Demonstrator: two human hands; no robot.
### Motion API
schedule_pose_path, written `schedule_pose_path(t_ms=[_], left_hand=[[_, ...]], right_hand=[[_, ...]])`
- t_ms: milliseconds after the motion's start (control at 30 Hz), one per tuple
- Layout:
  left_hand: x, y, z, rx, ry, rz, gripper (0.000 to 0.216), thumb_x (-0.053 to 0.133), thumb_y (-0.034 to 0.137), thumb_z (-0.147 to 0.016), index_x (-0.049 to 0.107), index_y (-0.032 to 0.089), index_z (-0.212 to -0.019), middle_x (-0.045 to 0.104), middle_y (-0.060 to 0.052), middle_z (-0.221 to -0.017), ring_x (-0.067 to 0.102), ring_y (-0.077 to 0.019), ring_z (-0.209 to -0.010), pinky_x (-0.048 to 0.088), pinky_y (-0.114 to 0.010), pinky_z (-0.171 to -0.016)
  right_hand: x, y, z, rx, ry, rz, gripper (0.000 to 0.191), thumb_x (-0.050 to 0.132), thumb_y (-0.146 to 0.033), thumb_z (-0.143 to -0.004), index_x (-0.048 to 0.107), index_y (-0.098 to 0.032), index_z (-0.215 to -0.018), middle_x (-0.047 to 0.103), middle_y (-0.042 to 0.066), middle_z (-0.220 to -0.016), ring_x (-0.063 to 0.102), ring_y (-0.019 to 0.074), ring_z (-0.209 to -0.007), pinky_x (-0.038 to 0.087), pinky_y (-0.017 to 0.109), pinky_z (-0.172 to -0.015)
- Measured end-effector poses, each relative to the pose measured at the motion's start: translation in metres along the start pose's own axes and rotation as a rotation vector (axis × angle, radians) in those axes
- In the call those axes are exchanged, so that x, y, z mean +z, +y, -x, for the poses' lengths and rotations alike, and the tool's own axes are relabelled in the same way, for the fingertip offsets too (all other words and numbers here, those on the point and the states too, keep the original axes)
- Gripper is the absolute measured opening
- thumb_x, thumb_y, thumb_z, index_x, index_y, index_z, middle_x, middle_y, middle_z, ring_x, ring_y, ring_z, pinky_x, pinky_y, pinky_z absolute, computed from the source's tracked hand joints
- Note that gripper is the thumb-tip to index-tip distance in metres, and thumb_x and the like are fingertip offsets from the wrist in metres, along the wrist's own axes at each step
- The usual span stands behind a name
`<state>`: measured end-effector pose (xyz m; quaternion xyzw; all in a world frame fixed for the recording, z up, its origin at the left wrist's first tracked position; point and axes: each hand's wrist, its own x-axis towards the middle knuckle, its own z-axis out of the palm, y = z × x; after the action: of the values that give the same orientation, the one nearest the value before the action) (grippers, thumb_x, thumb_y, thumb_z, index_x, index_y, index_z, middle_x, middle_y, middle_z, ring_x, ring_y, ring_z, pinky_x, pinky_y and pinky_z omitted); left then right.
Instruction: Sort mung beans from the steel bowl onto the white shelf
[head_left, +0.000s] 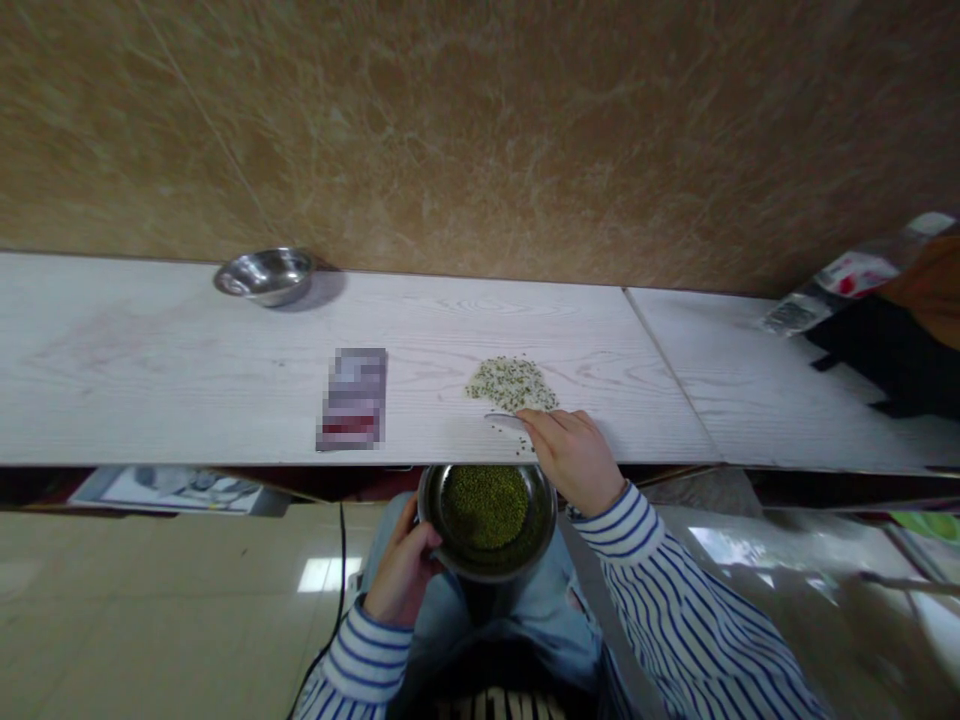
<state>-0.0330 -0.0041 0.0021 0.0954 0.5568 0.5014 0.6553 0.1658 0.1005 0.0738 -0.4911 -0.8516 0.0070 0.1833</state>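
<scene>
My left hand [405, 572] grips the left rim of a steel bowl [546, 545], thumb over the edge. Green mung beans [486, 505] fill the bottom of this bowl, which is held over my lap just below the table edge. My right hand [576, 455] is closed around a thin metal spoon [504, 418], only part of which shows, low over the table. Just beyond it lies a spread pile of white grains mixed with green beans [511, 384]. A few loose beans are scattered between the pile and the table's front edge.
A second steel bowl [266, 278] stands against the wall at the back left of the white table [150, 390]. A pixelated flat rectangular item [352, 400] lies left of the pile. At far right, a plastic bottle [855, 275] lies beside a black and orange item [907, 330].
</scene>
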Motion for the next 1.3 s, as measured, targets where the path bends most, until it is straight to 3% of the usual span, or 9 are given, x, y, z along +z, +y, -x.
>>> schedule_pose_path(t_ms=[400, 667, 800, 1100, 1300], left_hand=[[0.006, -0.004, -0.006, -0.031, -0.021, -0.031, 0.064, 0.051, 0.011, -0.058, 0.051, 0.028, -0.119, 0.060, 0.000, -0.090, 0.052, -0.0165, -0.072, 0.045, -0.028, -0.054], [0.020, -0.007, -0.004, -0.049, -0.079, -0.027, 0.064, 0.052, 0.010, -0.058, 0.052, 0.025, -0.120, 0.058, 0.001, -0.078, 0.051, -0.0138, -0.067, 0.044, -0.026, -0.054], [0.026, -0.008, -0.001, -0.057, -0.101, -0.031, 0.064, 0.052, 0.009, -0.057, 0.051, 0.025, -0.119, 0.058, 0.002, -0.076, 0.051, -0.0136, -0.065, 0.043, -0.024, -0.051], [0.029, -0.012, 0.001, -0.049, -0.126, -0.022, 0.060, 0.051, 0.008, -0.058, 0.053, 0.025, -0.115, 0.056, 0.003, -0.073, 0.050, -0.0124, -0.063, 0.044, -0.025, -0.052], [0.032, -0.013, 0.002, -0.048, -0.134, -0.007, 0.063, 0.051, 0.008, -0.058, 0.050, 0.025, -0.119, 0.056, 0.003, -0.074, 0.049, -0.0117, -0.061, 0.040, -0.023, -0.049]], right_hand=[[-0.017, -0.001, 0.022, -0.084, -0.047, -0.043, 0.023, 0.046, -0.014, -0.089, 0.060, -0.021, -0.106, 0.069, 0.003, -0.096, 0.061, 0.0144, -0.088, 0.035, 0.030, -0.076], [-0.031, 0.036, 0.050, 0.088, 0.139, 0.039, 0.021, 0.044, -0.023, -0.092, 0.061, -0.018, -0.103, 0.070, 0.005, -0.093, 0.063, 0.0157, -0.083, 0.040, 0.029, -0.077], [-0.031, 0.047, 0.063, 0.149, 0.130, 0.108, 0.022, 0.044, -0.024, -0.092, 0.061, -0.017, -0.103, 0.070, 0.005, -0.092, 0.063, 0.0165, -0.080, 0.041, 0.030, -0.075], [-0.025, 0.020, 0.062, 0.114, 0.098, 0.105, 0.023, 0.041, -0.021, -0.092, 0.060, -0.017, -0.105, 0.070, 0.006, -0.090, 0.063, 0.0151, -0.080, 0.038, 0.029, -0.076], [-0.026, 0.015, 0.064, 0.196, 0.122, 0.194, 0.024, 0.042, -0.021, -0.091, 0.060, -0.015, -0.105, 0.070, 0.005, -0.079, 0.063, 0.0162, -0.073, 0.038, 0.029, -0.072]])
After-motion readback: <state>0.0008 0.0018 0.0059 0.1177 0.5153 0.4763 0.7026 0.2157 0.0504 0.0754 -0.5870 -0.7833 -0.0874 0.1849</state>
